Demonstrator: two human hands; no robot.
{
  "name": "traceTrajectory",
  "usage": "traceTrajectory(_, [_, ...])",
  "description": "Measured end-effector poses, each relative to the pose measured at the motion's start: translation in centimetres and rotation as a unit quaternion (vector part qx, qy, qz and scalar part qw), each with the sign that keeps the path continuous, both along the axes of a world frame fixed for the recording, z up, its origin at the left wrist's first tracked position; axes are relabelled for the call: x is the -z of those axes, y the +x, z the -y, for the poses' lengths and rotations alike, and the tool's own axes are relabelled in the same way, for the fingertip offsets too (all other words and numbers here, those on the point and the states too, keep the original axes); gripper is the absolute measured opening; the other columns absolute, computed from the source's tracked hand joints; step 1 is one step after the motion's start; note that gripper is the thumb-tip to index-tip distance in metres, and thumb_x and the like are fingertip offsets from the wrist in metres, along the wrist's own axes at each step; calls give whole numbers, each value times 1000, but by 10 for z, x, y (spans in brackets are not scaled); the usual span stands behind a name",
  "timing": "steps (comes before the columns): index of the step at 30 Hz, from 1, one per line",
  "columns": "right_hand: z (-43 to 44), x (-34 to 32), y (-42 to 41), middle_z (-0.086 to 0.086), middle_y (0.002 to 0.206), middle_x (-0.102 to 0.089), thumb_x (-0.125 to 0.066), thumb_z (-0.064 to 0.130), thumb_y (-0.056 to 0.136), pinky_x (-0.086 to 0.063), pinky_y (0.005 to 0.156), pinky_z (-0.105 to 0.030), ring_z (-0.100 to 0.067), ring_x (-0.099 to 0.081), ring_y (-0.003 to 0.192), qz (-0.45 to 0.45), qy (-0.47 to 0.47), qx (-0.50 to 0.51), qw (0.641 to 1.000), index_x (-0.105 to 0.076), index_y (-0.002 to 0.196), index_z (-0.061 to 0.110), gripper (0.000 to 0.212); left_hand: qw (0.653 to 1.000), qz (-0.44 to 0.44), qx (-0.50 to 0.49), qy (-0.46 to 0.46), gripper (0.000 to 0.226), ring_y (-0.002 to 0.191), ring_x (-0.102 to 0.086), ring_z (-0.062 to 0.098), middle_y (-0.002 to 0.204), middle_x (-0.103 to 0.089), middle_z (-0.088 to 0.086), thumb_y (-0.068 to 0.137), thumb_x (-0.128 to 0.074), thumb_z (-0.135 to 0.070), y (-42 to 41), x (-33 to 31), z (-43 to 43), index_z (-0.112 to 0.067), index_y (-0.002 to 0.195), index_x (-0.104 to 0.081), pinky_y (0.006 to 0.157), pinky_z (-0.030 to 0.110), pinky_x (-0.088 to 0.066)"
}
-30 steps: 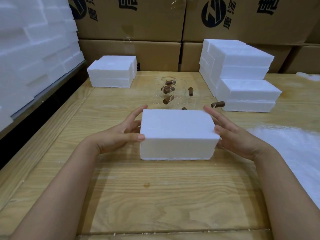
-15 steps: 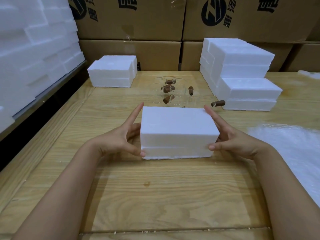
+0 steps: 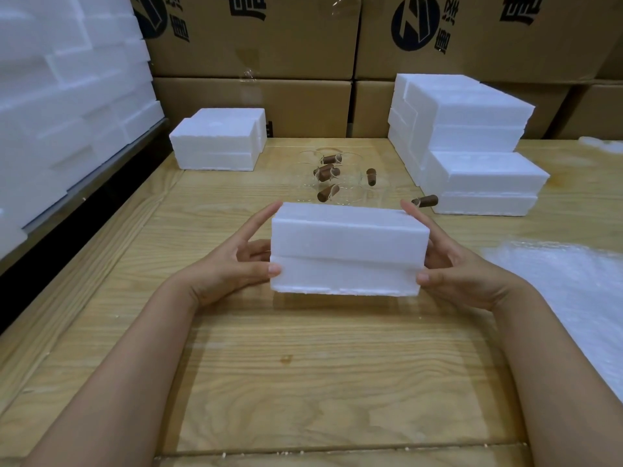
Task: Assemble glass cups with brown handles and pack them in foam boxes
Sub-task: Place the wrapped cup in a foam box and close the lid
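Left hand [image 3: 236, 261] and right hand [image 3: 462, 269] pinch a white rectangular foam box [image 3: 347, 251] by its ends; probably light, crumbly.

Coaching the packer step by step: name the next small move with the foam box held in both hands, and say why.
Probably set the foam box down and lift its top half off at the seam. The left hand and right hand hold it closed by its ends, while glass cups with brown handles lie loose behind it, unpacked.
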State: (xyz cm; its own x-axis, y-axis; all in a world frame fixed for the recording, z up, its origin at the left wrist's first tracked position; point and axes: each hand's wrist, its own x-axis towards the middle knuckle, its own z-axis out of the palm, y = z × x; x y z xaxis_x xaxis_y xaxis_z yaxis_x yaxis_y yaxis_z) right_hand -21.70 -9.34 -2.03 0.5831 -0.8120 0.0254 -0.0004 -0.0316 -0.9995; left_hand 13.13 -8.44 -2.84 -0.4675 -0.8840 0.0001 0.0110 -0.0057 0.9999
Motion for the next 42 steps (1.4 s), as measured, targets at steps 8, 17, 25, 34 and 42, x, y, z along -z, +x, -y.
traceTrajectory(8, [3, 0, 6, 16, 127, -61, -70, 18, 74, -52, 85, -23, -9, -57, 119, 3, -1, 43, 999, -37, 133, 58, 78, 999, -27, 5, 21, 90, 123, -57, 19, 131, -62, 1, 66, -76, -18, 1, 0, 1, -59, 136, -36, 87, 28, -53])
traceTrajectory(17, [3, -1, 12, 21, 126, -60, -81, 52, 64, -52, 86, -25, -11, -58, 118, -6, 18, 34, 999, -31, 133, 61, 85, 999, -45, -7, 14, 90, 118, -61, 20, 133, -60, -2, 69, -73, -5, -1, -1, 1, -49, 139, -39, 82, 27, -54])
traceTrajectory(25, [4, 0, 17, 14, 117, -67, -68, 27, 78, -54, 81, -26, -14, -64, 110, 28, -1, 99, 995, -43, 132, 48, 64, 997, -77, -15, -3, 85, 123, -57, 18, 138, -53, -12, 64, -76, -19, -4, -4, 1, -47, 137, -44, 84, 36, -55])
traceTrajectory(34, [4, -20, 36, 14, 104, -72, -56, 62, 77, -53, 69, -15, -6, -68, 96, 6, -49, 228, 972, -69, 99, 44, 31, 993, -94, -48, 59, 100, 116, -62, 26, 129, -63, 2, 44, -94, -47, -12, -9, 3, -43, 132, -47, 82, 39, -57])
traceTrajectory(42, [6, -22, 42, 9, 88, -73, -46, 62, 87, -52, 77, -35, -15, -68, 88, -36, -15, 298, 954, -65, 92, 33, 35, 990, -79, -61, 97, 106, 105, -65, 42, 126, -65, 0, 43, -92, -55, -16, -13, -1, -34, 136, -46, 76, 41, -59])
